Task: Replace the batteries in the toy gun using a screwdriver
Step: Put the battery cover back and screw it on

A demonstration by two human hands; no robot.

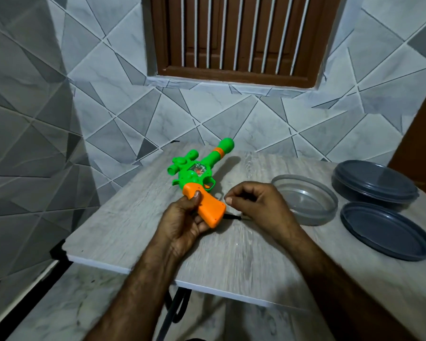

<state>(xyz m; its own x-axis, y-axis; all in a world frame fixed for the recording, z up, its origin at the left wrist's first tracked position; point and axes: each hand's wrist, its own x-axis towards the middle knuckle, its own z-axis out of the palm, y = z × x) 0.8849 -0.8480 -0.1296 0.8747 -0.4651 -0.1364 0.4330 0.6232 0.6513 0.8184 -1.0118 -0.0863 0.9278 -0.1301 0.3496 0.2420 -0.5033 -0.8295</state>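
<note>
Orange-handled toy gun (197, 175) gripped by left hand (182, 219); right hand (253, 205) curled just beside, contents unclear.

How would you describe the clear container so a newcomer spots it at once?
On the grey table, three round things sit at the right side. The clear container is the leftmost, just beside the right hand. It alone is see-through; the lidded tub farther back and the shallow dish nearer the viewer are dark grey.
</note>
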